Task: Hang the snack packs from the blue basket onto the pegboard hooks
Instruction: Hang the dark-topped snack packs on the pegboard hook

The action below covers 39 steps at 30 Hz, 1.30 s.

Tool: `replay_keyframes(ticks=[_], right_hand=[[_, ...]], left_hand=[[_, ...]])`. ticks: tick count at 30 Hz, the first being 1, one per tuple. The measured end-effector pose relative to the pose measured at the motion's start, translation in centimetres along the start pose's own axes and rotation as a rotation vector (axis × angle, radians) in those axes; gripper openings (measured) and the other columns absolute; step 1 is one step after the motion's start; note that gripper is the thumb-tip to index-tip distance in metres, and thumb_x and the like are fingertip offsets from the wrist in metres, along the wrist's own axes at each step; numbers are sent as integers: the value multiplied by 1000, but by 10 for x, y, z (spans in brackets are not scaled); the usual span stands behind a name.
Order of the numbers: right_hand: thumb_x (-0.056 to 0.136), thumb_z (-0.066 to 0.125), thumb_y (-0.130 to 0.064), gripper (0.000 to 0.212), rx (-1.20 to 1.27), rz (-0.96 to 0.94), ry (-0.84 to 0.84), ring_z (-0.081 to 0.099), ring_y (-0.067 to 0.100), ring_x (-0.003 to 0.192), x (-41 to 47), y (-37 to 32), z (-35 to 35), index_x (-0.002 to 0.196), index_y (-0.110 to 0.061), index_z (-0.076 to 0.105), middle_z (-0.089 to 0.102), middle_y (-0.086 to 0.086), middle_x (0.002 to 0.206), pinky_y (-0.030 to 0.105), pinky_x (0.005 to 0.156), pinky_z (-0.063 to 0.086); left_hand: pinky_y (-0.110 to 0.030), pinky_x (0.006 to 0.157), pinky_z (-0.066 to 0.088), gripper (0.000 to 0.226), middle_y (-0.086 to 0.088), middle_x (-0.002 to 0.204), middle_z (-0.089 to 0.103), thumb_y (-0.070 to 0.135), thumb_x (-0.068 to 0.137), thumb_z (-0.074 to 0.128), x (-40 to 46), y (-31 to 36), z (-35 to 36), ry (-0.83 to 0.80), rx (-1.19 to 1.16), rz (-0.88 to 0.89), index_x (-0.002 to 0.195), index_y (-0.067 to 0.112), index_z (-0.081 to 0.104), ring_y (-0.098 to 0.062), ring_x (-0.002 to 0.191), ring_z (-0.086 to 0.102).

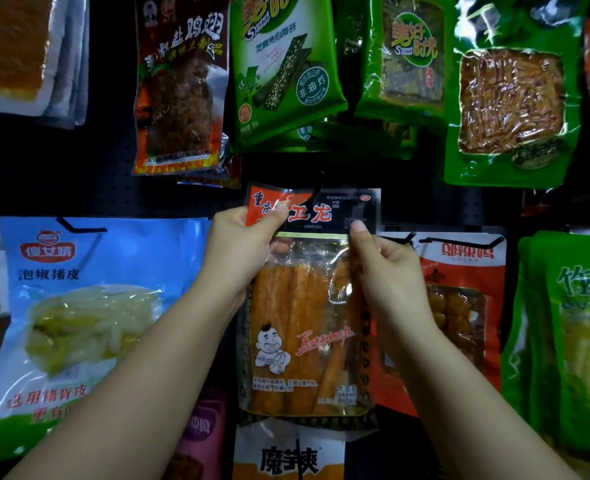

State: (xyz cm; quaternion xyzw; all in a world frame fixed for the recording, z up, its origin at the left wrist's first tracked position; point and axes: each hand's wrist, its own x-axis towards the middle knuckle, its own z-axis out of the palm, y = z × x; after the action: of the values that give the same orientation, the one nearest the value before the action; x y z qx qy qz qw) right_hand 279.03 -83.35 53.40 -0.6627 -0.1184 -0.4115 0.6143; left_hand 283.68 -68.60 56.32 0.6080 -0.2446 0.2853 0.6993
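Head view shows a dark pegboard (113,188) filling the frame, hung with many snack packs. Largest of these is a blue pack (79,306) at the left, on its own hook; green packs (286,71) hang along the far upper row, a brown pack (181,84) to their left, and a red-orange pack (459,299) sits just right of centre on a black hook. The blue basket is not in view. The pack being handled, a clear-windowed pack (307,323) of orange sticks with a red and black header, is held upright at centre, against the board, partly overlapping the red-orange pack. Left hand (241,251) grips the header's left corner, thumb on the front face and fingers curled behind. Right hand (387,268) pinches the right edge just below the header, thumb tip pressed on the front, remaining fingers curled behind. A black hook tip (317,188) shows at the header's top centre; whether it has passed through the hang hole cannot be told. Judgement: the pack is at the seating step. Risks: if the hole is not fully over the hook, release would let the pack slide off and drop; the left corner of the header is already creased, and a harder pull could tear the hole; the pack's right edge could snag or dislodge the neighbouring red-orange pack as it settles.
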Motion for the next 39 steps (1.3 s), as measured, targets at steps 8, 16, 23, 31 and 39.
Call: replay_keyframes(ticks=[8, 16, 23, 31, 39], right_hand=[[90, 58, -42, 31, -120, 233, -109, 63, 1, 60, 6, 56, -6, 86, -14, 67, 70, -2, 81, 11, 48, 44], [94, 54, -37, 26, -327, 199, -47, 62, 8, 66, 24, 101, 3, 82, -17, 65, 67, -2, 74, 22, 54, 46], [92, 57, -37, 32, -450, 197, -49, 60, 19, 70, 47, 124, 19, 76, -11, 64, 64, 1, 70, 32, 66, 48], [88, 61, -44, 32, -390, 262, -35, 65, 26, 79, 43, 151, 27, 86, -12, 60, 67, 9, 83, 41, 73, 54], [96, 43, -45, 61, -253, 300, -199, 39, 8, 128, 1, 186, 27, 149, -25, 22, 41, -4, 146, 21, 97, 29]], left_hand=[[-40, 76, 59, 18, -7, 92, 73, 34, 84, 68, 29, -39, 7, 51, 115, -55, 91, 17, 67, -17, 76, 71], [-46, 90, 52, 30, 0, 101, 65, 30, 85, 68, 37, -93, 12, 84, 204, -115, 108, 21, 51, -23, 97, 63], [-41, 80, 54, 20, -3, 98, 63, 28, 86, 67, 63, -122, 16, 152, 241, -117, 97, 21, 52, -24, 92, 62], [-38, 87, 50, 61, 0, 101, 55, 45, 80, 69, 59, -154, 17, 274, 142, -243, 125, 13, 45, -23, 100, 59], [-44, 110, 35, 80, 0, 148, 37, 50, 75, 69, 3, -188, 5, 107, 149, -245, 143, 32, 30, -19, 133, 39]])
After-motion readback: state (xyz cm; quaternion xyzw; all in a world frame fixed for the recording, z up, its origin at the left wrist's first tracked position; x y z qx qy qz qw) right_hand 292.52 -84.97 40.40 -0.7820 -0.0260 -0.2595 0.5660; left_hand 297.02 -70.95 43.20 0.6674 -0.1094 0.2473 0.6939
